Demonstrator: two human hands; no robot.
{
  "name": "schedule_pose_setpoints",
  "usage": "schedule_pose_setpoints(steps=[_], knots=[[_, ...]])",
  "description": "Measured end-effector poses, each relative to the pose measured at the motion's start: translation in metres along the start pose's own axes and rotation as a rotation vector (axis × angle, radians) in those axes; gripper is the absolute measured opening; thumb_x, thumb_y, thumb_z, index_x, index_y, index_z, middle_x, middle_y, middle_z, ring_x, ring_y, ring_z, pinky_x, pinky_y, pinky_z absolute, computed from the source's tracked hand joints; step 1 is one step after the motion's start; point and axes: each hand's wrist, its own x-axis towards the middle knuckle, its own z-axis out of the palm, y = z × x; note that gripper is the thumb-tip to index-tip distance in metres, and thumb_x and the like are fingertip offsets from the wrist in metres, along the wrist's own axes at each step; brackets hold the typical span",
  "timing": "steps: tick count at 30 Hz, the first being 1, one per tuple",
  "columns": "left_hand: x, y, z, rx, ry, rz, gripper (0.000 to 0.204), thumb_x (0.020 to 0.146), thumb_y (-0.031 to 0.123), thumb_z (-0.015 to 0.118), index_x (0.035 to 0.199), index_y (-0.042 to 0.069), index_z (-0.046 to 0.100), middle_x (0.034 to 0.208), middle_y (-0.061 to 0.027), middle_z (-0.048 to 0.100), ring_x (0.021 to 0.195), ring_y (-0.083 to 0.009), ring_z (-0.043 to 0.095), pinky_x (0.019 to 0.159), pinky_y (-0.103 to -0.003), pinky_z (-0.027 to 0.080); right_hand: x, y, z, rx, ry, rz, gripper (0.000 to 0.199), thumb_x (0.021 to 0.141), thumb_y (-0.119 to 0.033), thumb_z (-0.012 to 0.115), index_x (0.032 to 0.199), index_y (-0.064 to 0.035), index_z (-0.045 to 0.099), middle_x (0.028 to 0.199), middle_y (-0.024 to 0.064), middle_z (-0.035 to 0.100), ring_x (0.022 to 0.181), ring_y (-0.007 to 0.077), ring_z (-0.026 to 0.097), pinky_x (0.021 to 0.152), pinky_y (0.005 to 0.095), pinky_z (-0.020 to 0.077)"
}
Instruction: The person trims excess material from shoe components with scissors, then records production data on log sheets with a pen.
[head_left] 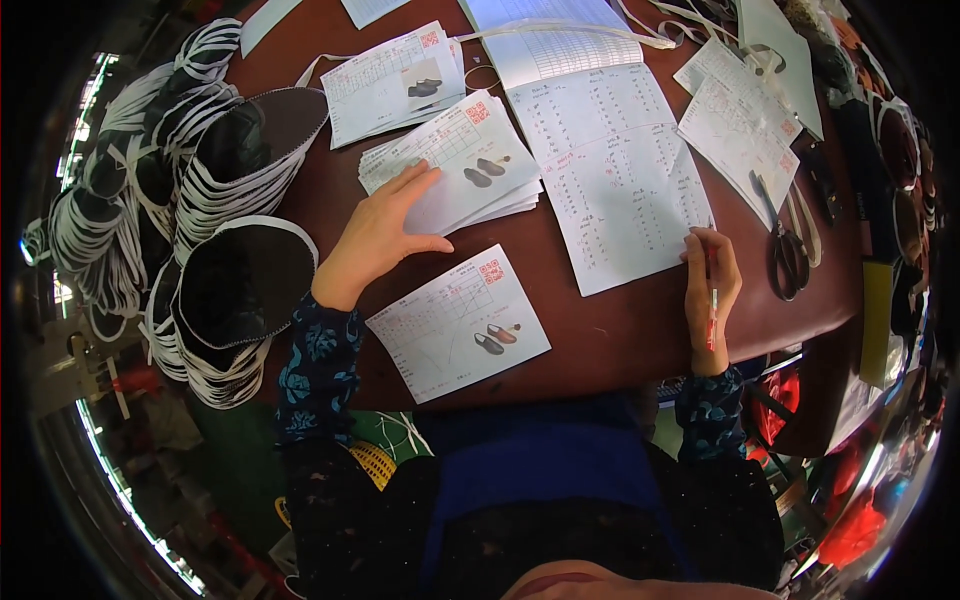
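My left hand (378, 238) lies with its fingers stretched out on the left edge of a stack of printed sheets (455, 165) that carry a picture of shoes. Just below it, one more printed sheet (459, 325) with a shoe picture lies by itself near the table's front edge. A red and white pen (712, 305) is in my right hand (700, 290), whose fingers are closed around it. That hand rests at the lower right corner of an open notebook (615, 170) filled with handwritten columns.
Bundles of black shoe pieces with white edging (250, 285) crowd the left side. Another pile of sheets (390, 85) lies farther back. Black scissors (787, 255) and loose papers (740, 120) lie at right on the red-brown table (620, 335).
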Motion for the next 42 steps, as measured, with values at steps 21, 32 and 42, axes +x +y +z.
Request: schedule_pose_setpoints(steps=[21,32,42], knots=[[-0.006,-0.007,0.049,0.364,0.254,0.227,0.048,0.098,0.014,0.065,0.146,0.009,0.059,0.154,-0.0203,0.053,0.141,-0.0411,0.052,0.113,-0.048,0.046,-0.003,0.008,-0.004,0.105,0.068,0.025,0.013,0.104,-0.009,0.066,0.113,-0.0001,0.069,0.095,0.0042,0.07,0.081,0.0096,0.062,0.077,0.0243,0.05],[0.013,0.083,0.049,0.154,0.176,0.462,0.055,0.094,0.032,0.077,0.142,0.009,0.064,0.147,-0.0126,0.061,0.139,-0.0317,0.055,0.117,-0.053,0.042,0.015,0.015,-0.036,-0.194,0.249,-0.089,0.012,0.101,-0.011,0.071,0.111,-0.0036,0.073,0.098,0.0072,0.072,0.088,0.0135,0.065,0.083,0.0268,0.0517],[0.026,0.133,0.128,0.279,0.171,0.612,0.037,0.094,0.015,0.073,0.127,-0.001,0.067,0.136,-0.0195,0.067,0.125,-0.0354,0.066,0.099,-0.04,0.058,0.028,0.015,-0.032,-0.18,0.176,-0.169,0.011,0.098,-0.012,0.073,0.106,-0.006,0.076,0.098,0.01,0.072,0.097,0.0254,0.063,0.085,0.0349,0.0524]])
